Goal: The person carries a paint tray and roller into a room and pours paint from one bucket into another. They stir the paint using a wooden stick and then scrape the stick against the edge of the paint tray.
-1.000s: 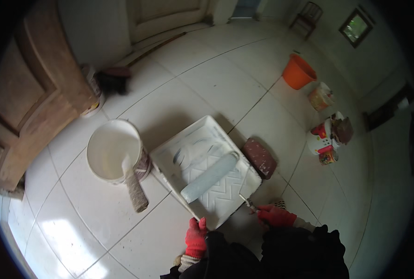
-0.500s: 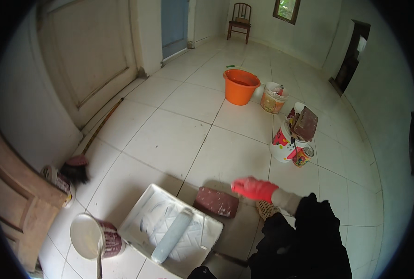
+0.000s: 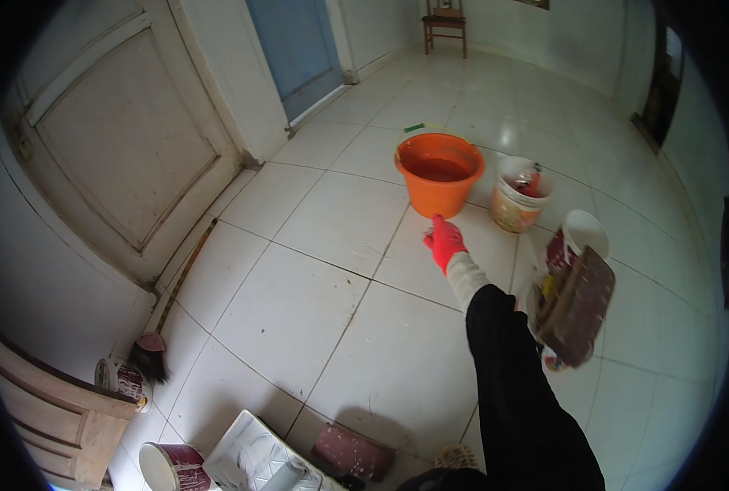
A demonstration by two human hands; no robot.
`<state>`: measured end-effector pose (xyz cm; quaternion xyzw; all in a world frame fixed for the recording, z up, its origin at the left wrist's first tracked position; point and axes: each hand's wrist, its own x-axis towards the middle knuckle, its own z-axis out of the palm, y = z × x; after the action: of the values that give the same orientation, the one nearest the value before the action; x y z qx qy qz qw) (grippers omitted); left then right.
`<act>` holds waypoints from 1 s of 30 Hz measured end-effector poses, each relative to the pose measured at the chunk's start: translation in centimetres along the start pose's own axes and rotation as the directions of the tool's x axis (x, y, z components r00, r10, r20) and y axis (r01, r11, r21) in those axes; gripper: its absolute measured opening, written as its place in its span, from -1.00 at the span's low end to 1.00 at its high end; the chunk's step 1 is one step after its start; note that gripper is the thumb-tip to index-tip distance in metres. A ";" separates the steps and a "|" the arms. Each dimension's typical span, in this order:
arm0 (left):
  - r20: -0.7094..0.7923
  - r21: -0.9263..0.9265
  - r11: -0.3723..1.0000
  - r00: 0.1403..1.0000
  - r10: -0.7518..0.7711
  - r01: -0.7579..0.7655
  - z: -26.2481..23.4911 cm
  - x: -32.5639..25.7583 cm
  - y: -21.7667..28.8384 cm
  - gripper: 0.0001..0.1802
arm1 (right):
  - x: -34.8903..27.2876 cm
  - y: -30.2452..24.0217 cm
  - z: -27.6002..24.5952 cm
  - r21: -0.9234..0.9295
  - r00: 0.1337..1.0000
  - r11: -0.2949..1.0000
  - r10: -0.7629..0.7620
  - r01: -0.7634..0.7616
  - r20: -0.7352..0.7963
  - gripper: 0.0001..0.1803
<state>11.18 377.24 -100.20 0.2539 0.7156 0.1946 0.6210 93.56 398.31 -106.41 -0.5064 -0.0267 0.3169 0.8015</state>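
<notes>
Orange plastic, round and open-topped, the bucket [image 3: 439,182] is sitting on the white tiled floor [image 3: 299,295] toward its far side, near the blue door [image 3: 297,45], with reddish liquid inside. The right hand [image 3: 444,241], in a red glove, is reaching toward it with the fingers extended and close together, pinching nothing and just short of the bucket's base. With liquid in it the bucket is probably heavy and apt to slosh; its thin wall may flex, so the rim or a handle, if it has one, looks like the best hold. The left hand is not showing. A cream tub [image 3: 520,196] is standing just beside the bucket.
</notes>
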 end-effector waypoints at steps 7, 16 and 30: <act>-0.272 0.332 0.943 0.960 0.066 0.029 0.5 -6.2 -0.3 -0.46 | 9.9 -0.8 -0.7 0.122 0.989 0.987 -0.093 0.108 -0.117 -0.67; -0.372 0.030 0.991 0.921 -0.114 0.134 2.5 -11.9 1.1 -0.47 | 13.3 -1.8 1.1 0.278 0.990 0.950 -0.143 0.143 -0.021 -0.56; -0.106 -0.238 0.968 0.989 -0.102 0.074 6.3 -10.3 3.3 -0.46 | 3.3 1.2 -0.9 -0.829 0.786 0.242 -0.526 0.505 0.325 -0.66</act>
<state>18.88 373.44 -91.08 0.1350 0.7335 0.2642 0.6115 95.99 399.73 -108.76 -0.8116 -0.3436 -0.0315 0.4714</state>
